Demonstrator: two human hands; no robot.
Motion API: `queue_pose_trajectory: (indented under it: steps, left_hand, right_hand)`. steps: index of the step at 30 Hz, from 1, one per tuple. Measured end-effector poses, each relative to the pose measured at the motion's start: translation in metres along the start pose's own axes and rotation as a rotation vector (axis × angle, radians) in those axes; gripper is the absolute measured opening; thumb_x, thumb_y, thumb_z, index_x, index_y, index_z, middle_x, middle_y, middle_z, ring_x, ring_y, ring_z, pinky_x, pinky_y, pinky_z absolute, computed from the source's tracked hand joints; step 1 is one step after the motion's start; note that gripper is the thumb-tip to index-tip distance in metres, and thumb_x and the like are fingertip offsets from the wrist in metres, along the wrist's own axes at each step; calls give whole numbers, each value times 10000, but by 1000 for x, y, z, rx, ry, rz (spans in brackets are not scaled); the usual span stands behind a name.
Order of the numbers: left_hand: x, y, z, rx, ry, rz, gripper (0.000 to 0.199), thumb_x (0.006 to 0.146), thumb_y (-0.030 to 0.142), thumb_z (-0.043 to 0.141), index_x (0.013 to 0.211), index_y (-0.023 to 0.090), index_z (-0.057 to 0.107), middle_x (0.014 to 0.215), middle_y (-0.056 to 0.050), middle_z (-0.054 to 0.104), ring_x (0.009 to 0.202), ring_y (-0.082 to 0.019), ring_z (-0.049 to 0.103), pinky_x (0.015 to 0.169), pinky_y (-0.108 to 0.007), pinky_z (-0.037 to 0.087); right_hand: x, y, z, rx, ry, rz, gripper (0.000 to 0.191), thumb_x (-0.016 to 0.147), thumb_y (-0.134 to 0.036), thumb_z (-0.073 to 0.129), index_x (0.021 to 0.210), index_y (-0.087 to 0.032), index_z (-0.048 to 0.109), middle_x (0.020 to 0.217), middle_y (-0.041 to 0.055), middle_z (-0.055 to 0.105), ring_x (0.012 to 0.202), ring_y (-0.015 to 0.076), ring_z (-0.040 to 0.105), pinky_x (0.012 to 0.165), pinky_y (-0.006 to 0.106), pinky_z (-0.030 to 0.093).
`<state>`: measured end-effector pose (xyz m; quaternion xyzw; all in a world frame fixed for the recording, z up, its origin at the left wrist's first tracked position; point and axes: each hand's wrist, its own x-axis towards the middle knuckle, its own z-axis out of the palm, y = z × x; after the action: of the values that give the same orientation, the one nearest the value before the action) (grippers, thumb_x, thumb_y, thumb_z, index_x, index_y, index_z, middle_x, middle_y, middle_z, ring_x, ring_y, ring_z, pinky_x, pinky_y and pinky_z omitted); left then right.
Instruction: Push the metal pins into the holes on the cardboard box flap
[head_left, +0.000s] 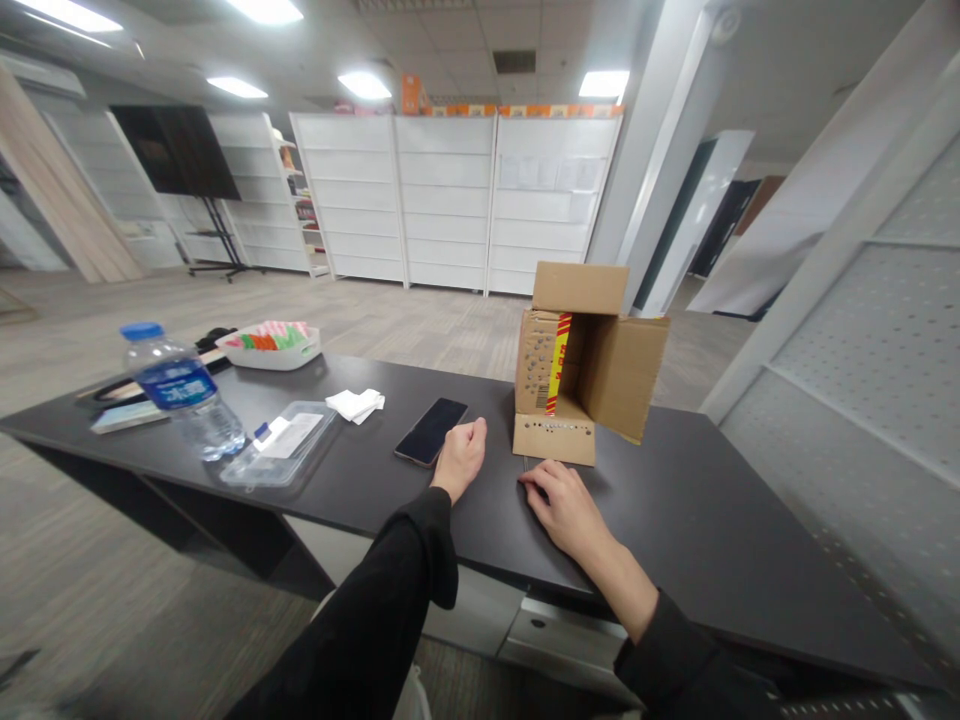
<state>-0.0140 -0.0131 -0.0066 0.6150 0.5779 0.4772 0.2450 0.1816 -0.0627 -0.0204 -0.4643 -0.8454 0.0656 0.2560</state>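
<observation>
"In the head view, what's the right hand [564,505] doing?"

"It's resting low on the counter [675,520], its grip half curled, fingertips bunching at a thin, slender piece [526,464]. I can't tell whether they're pinching it or only touching it."

"And the left hand [461,455]?"

"Its grip is curling into a fist—whether it's hiding anything, I can't tell. The phone [431,432] is lying just beyond it, towards ten o'clock."

"Where's the cardboard box [536,365] sitting?"

"At twelve o'clock from the right hand, its open side facing the person. The near flap [553,438] is pointing this way, and the side flap [626,380] is swinging out towards three o'clock."

"How's the box likely to be handling?"

"Light, I'd say, with walls fairly stiff but flaps bending easily. Both side walls are offering the better hold; a flap would be folding under a pull."

"And the slender piece?"

"Probably light and rather slippery—its middle is looking best for a thumb-and-finger pinch. The clear case [289,450] is lying at ten o'clock from the person, beside the water bottle [180,385]."
</observation>
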Motion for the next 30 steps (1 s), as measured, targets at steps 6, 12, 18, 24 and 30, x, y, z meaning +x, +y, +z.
queue_pose_trajectory:
  steps: [6, 12, 18, 24, 30]
  left_hand:
    - [0, -1, 0, -4, -2, -2, 475, 909, 532, 317, 576, 209, 214, 558, 49, 219, 555, -89, 245, 554, -284, 171]
    - [0, -1, 0, -4, -3, -5, 476, 911, 528, 321, 575, 208, 217, 555, 50, 224, 552, -87, 243, 551, -281, 174]
    - [0, 0, 0, -4, -2, 1, 480, 916, 528, 320, 575, 207, 215, 555, 50, 224, 551, -86, 241, 551, -281, 175]
    - [0, 0, 0, -4, -2, 9, 475, 917, 521, 320, 577, 208, 212, 559, 49, 218, 554, -86, 237, 553, -281, 173]
    - [0, -1, 1, 0, -1, 3, 474, 917, 519, 320, 578, 207, 207, 563, 49, 209, 555, -87, 230, 553, -283, 166]
  right_hand:
    - [0, 1, 1, -4, -2, 5, 192, 937, -167, 513, 1016, -213, 683, 965, 58, 645, 925, 205, 594, 790, 337, 408]
    - [0, -1, 0, -8, 7, -3, 204, 955, -185, 495, 1020, -217, 685, 958, 57, 644, 910, 204, 596, 777, 340, 412]
    - [-1, -1, -1, 6, 24, -8, 217, 966, -205, 471, 1025, -211, 680, 971, 66, 651, 917, 209, 602, 783, 344, 424]
    - [1, -1, -10, 43, 35, 25, 200, 956, -237, 487, 1026, -208, 672, 965, 54, 654, 905, 202, 605, 821, 345, 446]
    - [16, 9, -21, 17, 75, 60, 208, 941, -250, 480, 985, -199, 677, 940, 63, 655, 915, 210, 606, 825, 336, 460]
